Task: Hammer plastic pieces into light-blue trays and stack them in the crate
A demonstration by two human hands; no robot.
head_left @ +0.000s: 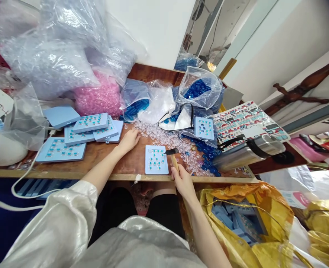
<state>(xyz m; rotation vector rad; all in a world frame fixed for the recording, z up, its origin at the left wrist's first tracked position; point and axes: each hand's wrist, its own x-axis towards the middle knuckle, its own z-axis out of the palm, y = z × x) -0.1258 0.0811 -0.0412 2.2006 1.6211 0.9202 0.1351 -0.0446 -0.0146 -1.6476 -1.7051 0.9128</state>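
Blue plate (pixel 157 160) sitting flat on the wooden bench (pixel 131 163), right by the front edge, and the right hand (pixel 183 182) is closed tight around the wooden handle of a small hammer (pixel 174 160). That's a narrow, full grip, down toward the handle's end, which is just the spot for a controlled tap. The dark metal head is up just beside the plate's top right corner, and there's no clear contact from this view.

Over on the other side, the left hand (pixel 128 141) is open, palm down, fingers loosely spread, resting on the bench with the fingertips right at the edge of a spill of clear rings (pixel 164 136). It's holding nothing that I can see. A flat, unmoving plate is what you want under a hammer, and this one is lying square.

Around them, several more blue plates (pixel 90 123) lie to the left, a heap of blue pieces (pixel 206 154) sits to the right, and a steel flask (pixel 248 152) lies beyond that. Down at the right, a yellow sack (pixel 264 201) is open, with blue plates inside.
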